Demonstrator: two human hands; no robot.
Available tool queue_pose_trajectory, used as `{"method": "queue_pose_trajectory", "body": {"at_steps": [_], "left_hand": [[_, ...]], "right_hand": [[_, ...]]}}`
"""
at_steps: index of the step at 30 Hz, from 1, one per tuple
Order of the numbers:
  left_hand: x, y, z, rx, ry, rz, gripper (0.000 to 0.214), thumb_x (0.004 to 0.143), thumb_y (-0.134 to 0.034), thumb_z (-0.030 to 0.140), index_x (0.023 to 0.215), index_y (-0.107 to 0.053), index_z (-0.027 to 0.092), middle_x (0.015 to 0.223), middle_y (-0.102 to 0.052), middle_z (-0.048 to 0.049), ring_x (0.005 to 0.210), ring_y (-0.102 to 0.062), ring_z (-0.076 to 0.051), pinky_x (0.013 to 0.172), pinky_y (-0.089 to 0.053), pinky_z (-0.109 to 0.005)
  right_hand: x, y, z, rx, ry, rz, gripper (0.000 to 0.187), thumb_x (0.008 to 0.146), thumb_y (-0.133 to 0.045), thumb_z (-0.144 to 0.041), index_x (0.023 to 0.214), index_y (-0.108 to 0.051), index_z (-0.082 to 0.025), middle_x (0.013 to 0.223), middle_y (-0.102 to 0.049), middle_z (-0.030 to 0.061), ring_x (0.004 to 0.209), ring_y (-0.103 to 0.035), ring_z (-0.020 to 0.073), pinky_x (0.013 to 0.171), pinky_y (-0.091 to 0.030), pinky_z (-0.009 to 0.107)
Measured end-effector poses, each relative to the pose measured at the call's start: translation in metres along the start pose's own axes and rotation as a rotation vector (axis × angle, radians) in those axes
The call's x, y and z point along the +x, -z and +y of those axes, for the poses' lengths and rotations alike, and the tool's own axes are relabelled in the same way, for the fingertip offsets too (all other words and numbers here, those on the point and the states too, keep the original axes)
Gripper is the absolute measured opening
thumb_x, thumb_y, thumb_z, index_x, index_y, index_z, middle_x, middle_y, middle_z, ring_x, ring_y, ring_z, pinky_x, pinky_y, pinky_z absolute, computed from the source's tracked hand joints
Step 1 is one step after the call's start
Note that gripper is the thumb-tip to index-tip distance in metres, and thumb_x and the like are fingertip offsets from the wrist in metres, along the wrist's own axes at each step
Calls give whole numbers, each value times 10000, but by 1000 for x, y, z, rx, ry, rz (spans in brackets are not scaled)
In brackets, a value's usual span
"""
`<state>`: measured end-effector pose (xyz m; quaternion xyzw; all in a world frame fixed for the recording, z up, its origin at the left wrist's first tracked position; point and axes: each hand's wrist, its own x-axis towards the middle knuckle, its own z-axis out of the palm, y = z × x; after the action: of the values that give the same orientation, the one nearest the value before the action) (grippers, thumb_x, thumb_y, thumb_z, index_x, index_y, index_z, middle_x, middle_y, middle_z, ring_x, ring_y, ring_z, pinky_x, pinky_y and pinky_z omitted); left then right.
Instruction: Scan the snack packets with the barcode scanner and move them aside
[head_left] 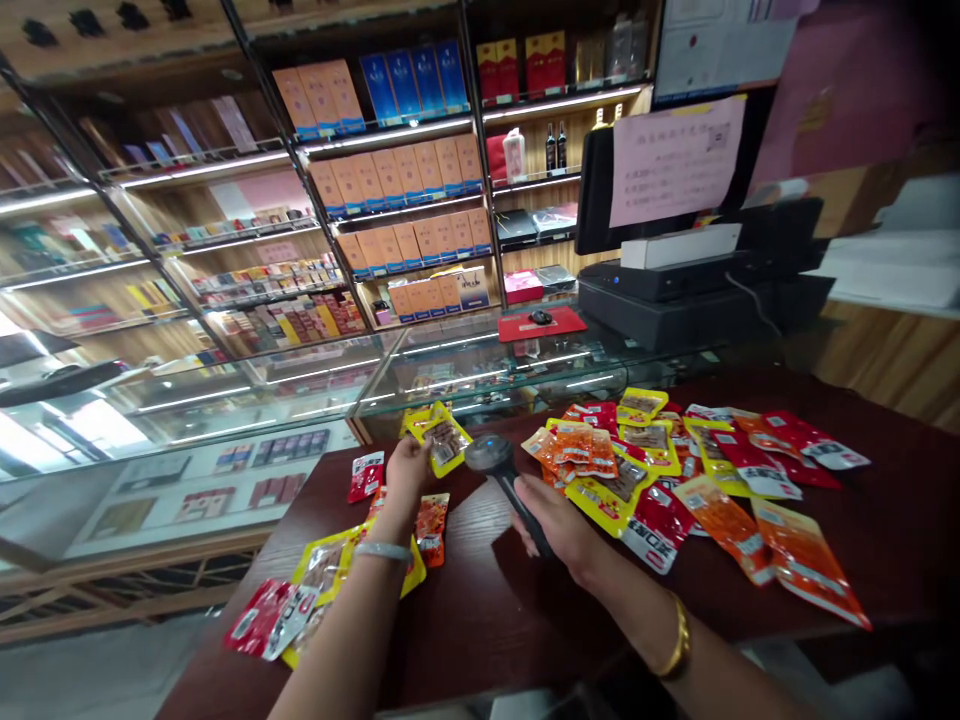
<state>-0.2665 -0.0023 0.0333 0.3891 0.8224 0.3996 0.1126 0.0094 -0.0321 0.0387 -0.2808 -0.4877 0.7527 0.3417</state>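
My left hand grips a yellow snack packet by its left edge, raised over the far edge of the dark wooden counter. A barcode scanner is in my right hand, fingers wrapped round its handle. The scanner's head is close to the packet's right side. Beneath and beside my left forearm lie several yellow, red and orange packets, among them a red and white packet and an orange packet. To the right of the scanner spreads a pile of snack packets, partly overlapping.
A glass display case runs behind the counter, with a red mat and a mouse on top. At the back right stands a monitor with a pink paper sheet, above a black cash drawer. Shelves of boxed goods line the wall.
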Motion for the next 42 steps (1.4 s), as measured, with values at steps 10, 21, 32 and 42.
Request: {"method": "queue_pose_trajectory", "body": {"at_steps": [10,21,32,42], "left_hand": [[-53,-42,53,-365,-89,-29,177,828,-540,351,727,-449,237,503,-410,83,461,-415,-103,502,-325,-220],[-107,-114,141,-580,-111,-284,327,809,-689,464,872,-665,144,695,-685,-22,549,-575,-107,585,-461,-231],[-140,-8,35,519,-315,-117,588,899,-635,397,1385,-570,72,1367,-627,-250,1319,-560,-345,1129,-384,-477],[-166,-11,10,664,-315,-267,633,903,-627,341,1475,-465,120,1518,-505,-213,1425,-472,-297,1174,-349,-448]], "right_hand": [[-39,32,-6,-3,102,25,595,801,-617,-759,1029,-550,-213,507,-445,-118,370,-356,68,386,-314,195],[-77,65,-16,121,156,215,568,793,-657,-745,750,-431,-225,502,-449,-98,372,-378,56,389,-322,181],[-83,58,-2,49,43,129,515,853,-621,-701,762,-465,-219,543,-496,-72,406,-413,73,415,-359,201],[-75,43,21,3,-25,30,562,821,-602,-760,785,-477,-213,534,-483,-82,393,-394,60,404,-336,190]]}}
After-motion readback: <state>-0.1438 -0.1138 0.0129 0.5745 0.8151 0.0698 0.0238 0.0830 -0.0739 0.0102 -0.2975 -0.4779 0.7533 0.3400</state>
